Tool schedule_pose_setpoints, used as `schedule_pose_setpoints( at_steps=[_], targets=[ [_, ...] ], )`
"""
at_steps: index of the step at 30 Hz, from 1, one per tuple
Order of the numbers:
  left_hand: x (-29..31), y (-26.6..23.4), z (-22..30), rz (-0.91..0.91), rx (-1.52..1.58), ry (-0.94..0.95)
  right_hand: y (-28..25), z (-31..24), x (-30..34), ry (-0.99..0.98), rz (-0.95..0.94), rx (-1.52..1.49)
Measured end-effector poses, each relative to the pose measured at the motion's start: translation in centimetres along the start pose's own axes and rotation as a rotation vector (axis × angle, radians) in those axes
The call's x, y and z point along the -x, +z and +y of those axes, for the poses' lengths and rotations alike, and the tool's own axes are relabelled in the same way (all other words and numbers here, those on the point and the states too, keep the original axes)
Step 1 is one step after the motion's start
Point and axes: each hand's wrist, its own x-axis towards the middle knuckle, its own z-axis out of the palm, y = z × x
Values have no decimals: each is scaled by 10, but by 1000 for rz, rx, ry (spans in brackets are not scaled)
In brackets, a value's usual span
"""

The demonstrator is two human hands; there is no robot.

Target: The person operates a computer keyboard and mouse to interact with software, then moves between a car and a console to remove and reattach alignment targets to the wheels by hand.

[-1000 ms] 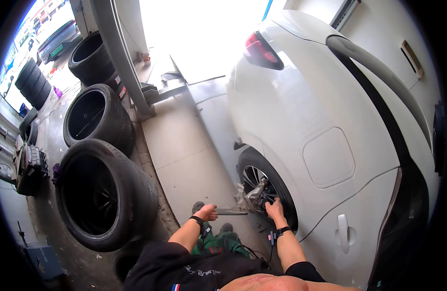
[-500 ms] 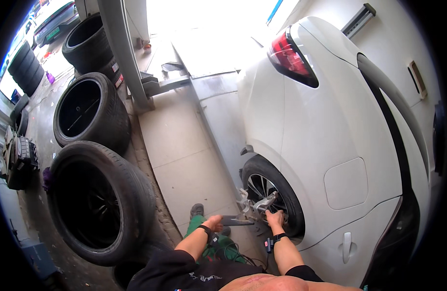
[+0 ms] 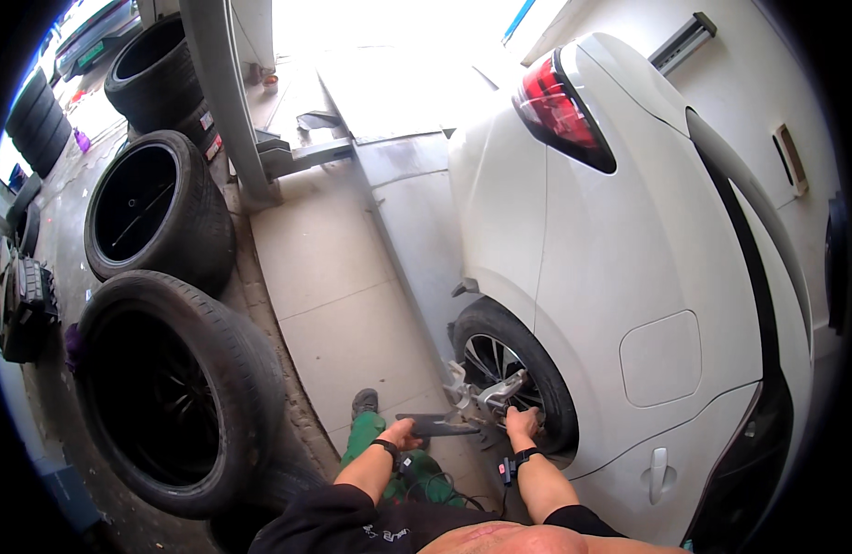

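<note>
A metal wheel-alignment clamp (image 3: 501, 391) is at the rear wheel (image 3: 540, 369) of a white car (image 3: 583, 258), its silvery arms in front of the spokes. From the clamp a flat dark plate (image 3: 441, 426) sticks out to the left. My left hand (image 3: 403, 433) is closed on the outer end of that plate. On the clamp's right side, my right hand (image 3: 522, 422) is closed near the wheel's lower rim and grips the clamp. Its fingertips are partly hidden, and I cannot see whether the clamp's claws touch the tyre.
Big loose tyres (image 3: 264, 397) stand in a row along my left. Ahead is a grey lift post (image 3: 224, 102) with a low arm (image 3: 306, 159) reaching right. Pale floor tiles (image 3: 333, 277) run between tyres and car. Cables (image 3: 444, 485) hang by my legs.
The view has shifted slightly, so the tyres sit further left. Both hands keep their hold on the clamp and plate, which have hardly moved against the wheel.
</note>
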Motion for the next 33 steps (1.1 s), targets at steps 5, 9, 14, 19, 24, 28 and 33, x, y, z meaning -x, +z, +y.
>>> schedule_pose_setpoints(
  at_steps=[5,9,14,19,24,28,33],
  targets=[
    [-37,-8,-21,-162,38,-76,7,14,-6,-76,-35,67],
    [-44,3,-27,-195,64,-133,5,10,-2,-138,-32,113],
    [-33,10,-22,-195,172,-136,-18,18,1,-549,-181,264],
    [-36,12,-26,-173,254,-121,-27,26,-10,-713,-227,305],
    [-24,13,-24,-162,271,-94,-20,0,10,-87,-34,-173],
    [-42,9,-28,-156,275,-120,8,7,-11,227,-63,-353],
    [-64,-4,-30,-258,311,-151,-4,23,-12,-279,-102,7]
  ],
)
